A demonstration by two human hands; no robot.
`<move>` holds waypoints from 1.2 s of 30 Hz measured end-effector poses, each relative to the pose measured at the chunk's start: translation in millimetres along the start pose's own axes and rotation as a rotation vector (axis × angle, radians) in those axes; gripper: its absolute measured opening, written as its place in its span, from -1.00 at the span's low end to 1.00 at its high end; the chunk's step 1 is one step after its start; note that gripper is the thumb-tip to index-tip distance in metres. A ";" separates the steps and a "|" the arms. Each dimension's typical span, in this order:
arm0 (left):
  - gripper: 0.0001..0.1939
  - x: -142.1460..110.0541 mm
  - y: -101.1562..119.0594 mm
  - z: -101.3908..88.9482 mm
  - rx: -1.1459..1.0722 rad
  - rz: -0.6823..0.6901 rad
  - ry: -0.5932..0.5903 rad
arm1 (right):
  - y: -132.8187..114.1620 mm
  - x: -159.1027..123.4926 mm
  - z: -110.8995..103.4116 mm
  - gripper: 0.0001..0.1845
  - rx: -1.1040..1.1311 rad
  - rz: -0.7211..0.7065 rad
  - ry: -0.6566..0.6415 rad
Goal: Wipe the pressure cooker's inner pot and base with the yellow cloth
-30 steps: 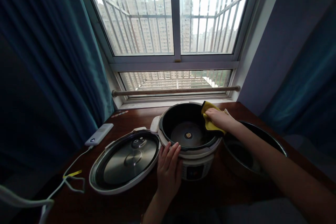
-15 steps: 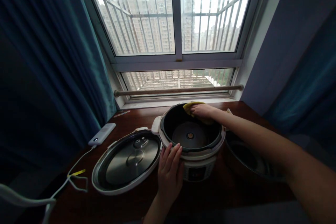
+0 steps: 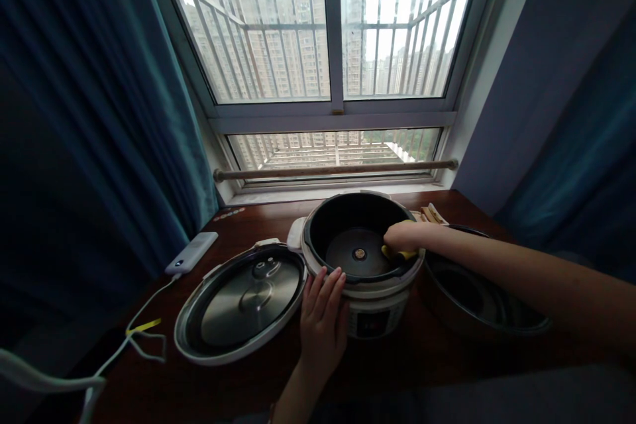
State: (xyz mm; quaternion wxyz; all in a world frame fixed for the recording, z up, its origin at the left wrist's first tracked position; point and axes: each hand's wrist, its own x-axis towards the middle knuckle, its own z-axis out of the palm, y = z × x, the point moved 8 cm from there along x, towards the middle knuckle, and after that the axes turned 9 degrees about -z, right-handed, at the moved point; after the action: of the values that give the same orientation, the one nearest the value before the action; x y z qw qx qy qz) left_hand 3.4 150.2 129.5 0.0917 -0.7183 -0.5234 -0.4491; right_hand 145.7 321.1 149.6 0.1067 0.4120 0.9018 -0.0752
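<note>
A white electric pressure cooker (image 3: 382,291) stands on the table without its lid, its dark inside showing a round disc at the bottom. My right hand (image 3: 401,237) reaches in at the right side, closed around a yellow cloth (image 3: 397,254) that touches the inner wall; most of the cloth is hidden under the hand. My left hand (image 3: 322,318) rests against the front left of the rim with its fingers stretched out. To the left, the cooker's lid (image 3: 243,305) lies with its metal inner face up. At the right, partly behind my forearm, sits a dark inner pot (image 3: 477,291).
A white power bank (image 3: 193,253) with a white cable (image 3: 116,351) lies at the table's left edge. The wooden table (image 3: 268,215) meets a window sill at the back. Blue curtains (image 3: 124,112) hang on the left. A small light-coloured object (image 3: 432,213) lies behind the inner pot.
My right hand has moved with the yellow cloth from the back rim to the right inner wall, lower and nearer. My left hand stays at the front rim.
</note>
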 end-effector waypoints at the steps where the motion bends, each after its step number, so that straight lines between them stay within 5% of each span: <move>1: -0.44 0.1 0.2 0.1 -0.003 0.000 -0.005 | -11.7 -6.7 -0.2 -0.95 0.009 -0.040 -0.053; 4: -0.45 -0.4 -0.2 0.8 -0.014 -0.010 -0.003 | -49.8 -29.6 -6.4 -0.83 0.052 -0.138 -0.097; 10: -0.53 -3.9 -4.7 -5.4 -0.181 -0.085 0.049 | -104.5 -67.7 -27.7 -0.77 0.192 -0.063 0.308; 15: -0.62 2.5 -15.8 -62.1 -0.471 -0.390 0.389 | -140.8 -69.0 -24.9 -0.80 0.265 -0.140 0.513; 18: -0.62 16.5 13.7 -90.7 -0.368 -0.252 0.453 | -148.3 -74.5 -26.9 -0.70 0.309 -0.240 0.583; 22: -0.64 37.8 58.1 -57.0 -0.111 -0.056 0.076 | -122.6 -100.6 -31.0 -0.68 0.623 -0.378 0.746; 25: -0.69 41.7 71.6 -14.5 0.013 -0.015 -0.120 | -68.8 -120.9 -21.3 -0.66 0.723 -0.098 1.074; 29: -0.65 43.3 68.7 16.9 0.101 -0.069 -0.137 | -50.6 -114.9 1.6 -0.71 0.485 -0.001 1.151; 36: -0.69 45.4 54.0 17.0 0.114 -0.055 -0.171 | -55.6 -112.8 13.4 -0.72 0.276 -0.056 1.271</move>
State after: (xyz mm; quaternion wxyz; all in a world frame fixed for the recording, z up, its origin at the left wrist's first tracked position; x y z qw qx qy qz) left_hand 60.0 167.4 171.6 0.0751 -0.7330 -0.5734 -0.3582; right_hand 177.2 200.0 168.0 -0.5035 0.3626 0.7815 0.0654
